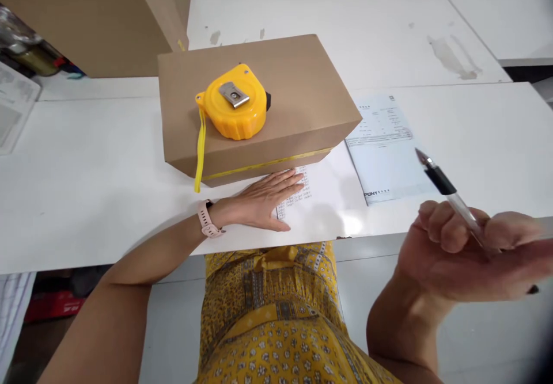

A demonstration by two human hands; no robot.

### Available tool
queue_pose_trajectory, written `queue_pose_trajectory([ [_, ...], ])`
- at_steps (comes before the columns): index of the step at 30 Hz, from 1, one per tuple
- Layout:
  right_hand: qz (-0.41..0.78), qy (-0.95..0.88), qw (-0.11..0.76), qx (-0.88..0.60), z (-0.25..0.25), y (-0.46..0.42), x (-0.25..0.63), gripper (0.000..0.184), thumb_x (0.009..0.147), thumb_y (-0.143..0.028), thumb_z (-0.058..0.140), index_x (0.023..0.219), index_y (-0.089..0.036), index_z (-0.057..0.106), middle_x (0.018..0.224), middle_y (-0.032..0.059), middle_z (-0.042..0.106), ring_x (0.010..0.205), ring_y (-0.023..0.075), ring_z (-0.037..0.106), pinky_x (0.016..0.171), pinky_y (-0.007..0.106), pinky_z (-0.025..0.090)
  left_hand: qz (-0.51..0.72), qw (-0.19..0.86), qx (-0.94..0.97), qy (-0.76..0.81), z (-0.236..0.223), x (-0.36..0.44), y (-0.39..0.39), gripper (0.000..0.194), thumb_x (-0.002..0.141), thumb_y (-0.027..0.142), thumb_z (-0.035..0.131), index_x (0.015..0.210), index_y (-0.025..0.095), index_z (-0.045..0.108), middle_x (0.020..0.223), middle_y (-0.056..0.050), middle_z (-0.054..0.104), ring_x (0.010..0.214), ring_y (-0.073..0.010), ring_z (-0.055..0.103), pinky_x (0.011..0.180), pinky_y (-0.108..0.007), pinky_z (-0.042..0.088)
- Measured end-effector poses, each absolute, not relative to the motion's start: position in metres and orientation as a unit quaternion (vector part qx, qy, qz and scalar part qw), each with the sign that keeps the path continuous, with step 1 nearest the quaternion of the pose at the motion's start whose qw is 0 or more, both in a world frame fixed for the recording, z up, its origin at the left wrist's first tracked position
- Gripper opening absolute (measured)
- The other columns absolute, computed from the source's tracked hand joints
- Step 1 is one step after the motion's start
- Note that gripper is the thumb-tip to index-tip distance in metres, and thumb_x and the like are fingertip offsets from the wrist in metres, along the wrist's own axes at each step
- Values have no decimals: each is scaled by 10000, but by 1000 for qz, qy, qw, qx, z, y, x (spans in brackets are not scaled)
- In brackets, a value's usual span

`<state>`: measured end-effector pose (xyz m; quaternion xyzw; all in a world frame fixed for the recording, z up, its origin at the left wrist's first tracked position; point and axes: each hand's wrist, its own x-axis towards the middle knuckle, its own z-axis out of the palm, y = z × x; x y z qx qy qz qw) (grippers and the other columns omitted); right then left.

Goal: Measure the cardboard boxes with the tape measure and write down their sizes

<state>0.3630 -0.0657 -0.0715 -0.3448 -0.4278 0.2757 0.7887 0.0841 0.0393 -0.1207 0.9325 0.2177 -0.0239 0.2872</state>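
Our left hand (263,200) spreads flat on written paper (297,198), centre | our right hand (466,257) grips pen (443,181), lower right | we read seemingly "PONY" on printed sheet (380,168), centre-right

Handwritten sheet (297,197): partly covered by left hand (261,201) and small box (298,90); script too small to read. Printed form (389,162): partly hidden by small box; fine print illegible. Pen (441,181): barrel partly concealed in right hand (469,251), itself cropped at right.
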Motion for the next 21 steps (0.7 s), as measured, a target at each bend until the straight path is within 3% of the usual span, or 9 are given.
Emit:
queue_pose_trajectory([
  [2, 366, -384, 763, -369, -75, -62, 359, 390, 929, -594, 605, 738, -265, 692, 440, -79, 362, 382, 111, 266, 498, 305, 367, -11, 284, 933, 221, -122, 85, 39, 966, 894, 535, 670, 1639, 164, 179, 1739, -123, 79, 1615, -264, 15, 1311, -412, 55],
  [5, 469, -341, 711, -399, -86, -58, 347, 450, 901, -711, 543, 962, -314, 745, 585, -20, 544, 540, 170, 482, 599, 352, 433, -3, 280, 932, 229, -122, 86, 37, 935, 901, 542, 662, 1625, 149, 222, 1735, -132, 106, 1614, -269, 29, 1311, -418, 65],
  [8, 519, -343, 669, -407, -99, -54, 329, 357, 875, -675, 621, 919, -333, 715, 655, -9, 545, 604, 180, 495, 589, 346, 417, 9, 275, 932, 235, -123, 88, 35, 742, 997, 471, 537, 1597, 113, 286, 1726, -138, 154, 1613, -246, 43, 1311, -405, 82],
  [12, 506, -392, 623, -450, -116, -49, 312, 328, 836, -484, 775, 724, -266, 558, 594, -53, 391, 554, 131, 389, 540, 283, 347, 46, 264, 931, 247, -127, 90, 33, 530, 1055, 269, 382, 1567, 140, 343, 1711, -104, 238, 1608, -201, 95, 1311, -409, 123],
  [18, 476, -462, 482, -573, -133, -56, 307, 221, 890, -442, 732, 964, -248, 655, 848, 14, 684, 763, 152, 622, 612, 268, 436, 64, 264, 929, 252, -131, 92, 32, 537, 1012, 237, 473, 1529, 123, 388, 1694, -122, 283, 1600, -216, 153, 1308, -406, 160],
  [21, 467, -472, 462, -588, -135, -56, 306, 251, 821, -420, 801, 913, -240, 651, 842, 9, 692, 725, 149, 614, 610, 272, 458, 68, 276, 924, 257, -129, 92, 31, 557, 995, 223, 486, 1533, 138, 368, 1695, -118, 281, 1601, -210, 149, 1306, -413, 167],
])
